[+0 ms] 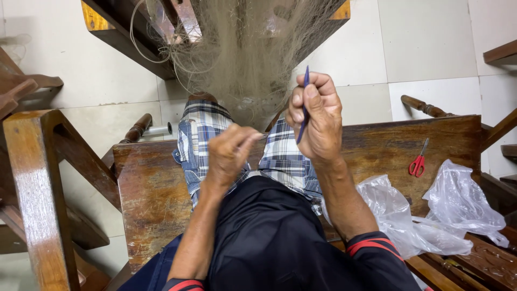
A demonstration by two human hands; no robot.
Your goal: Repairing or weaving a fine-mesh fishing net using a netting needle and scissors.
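I see right hand (318,116) clamped on blue needle (304,105); net (247,59) at its 10 o'clock; left hand (229,153) pinches net strands.

Lighting was even, soft daylight, hardly any shadows; some glare on the plastic bags (431,215), slight wide-angle bending at edges.

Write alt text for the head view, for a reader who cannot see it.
A seated person's right hand holds a slim blue netting needle upright against a bundle of fine beige fishing net, while the left hand pinches the net's lower strands. Red-handled scissors and crumpled clear plastic bags lie on the worn wooden bench.
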